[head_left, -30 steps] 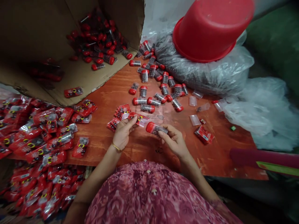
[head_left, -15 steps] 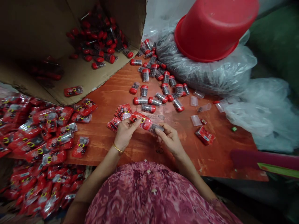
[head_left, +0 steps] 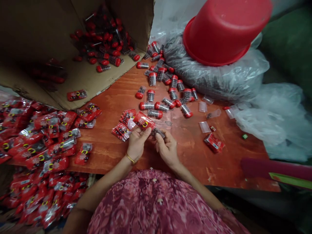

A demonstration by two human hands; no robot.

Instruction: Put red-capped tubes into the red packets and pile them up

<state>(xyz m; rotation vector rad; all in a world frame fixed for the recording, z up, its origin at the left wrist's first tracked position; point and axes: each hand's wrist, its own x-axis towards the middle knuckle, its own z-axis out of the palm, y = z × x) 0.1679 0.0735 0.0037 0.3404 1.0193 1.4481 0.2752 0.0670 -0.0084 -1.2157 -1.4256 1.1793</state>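
Observation:
My left hand (head_left: 136,143) is closed on a red printed packet (head_left: 144,121), its thumb pressed on the lower edge. My right hand (head_left: 168,147) pinches a small clear tube with dark contents (head_left: 158,132) against the packet's lower right end; whether the tube is partly inside the packet I cannot tell. Just left of the packet lies a fanned stack of flat red packets (head_left: 122,127). Beyond my hands, several clear tubes with red caps (head_left: 155,113) are scattered on the red-brown table (head_left: 107,143).
A cardboard box (head_left: 117,76) on its side holds more capped tubes. Filled red packets (head_left: 56,143) are heaped at left. At the back right, a red bucket (head_left: 224,32) sits upside down on a plastic bag (head_left: 207,81). Empty clear tubes (head_left: 204,127) lie at right.
Both hands have come closer together and nearer my body. The red packet is turned so more of its printed face shows, and less of the tube is visible.

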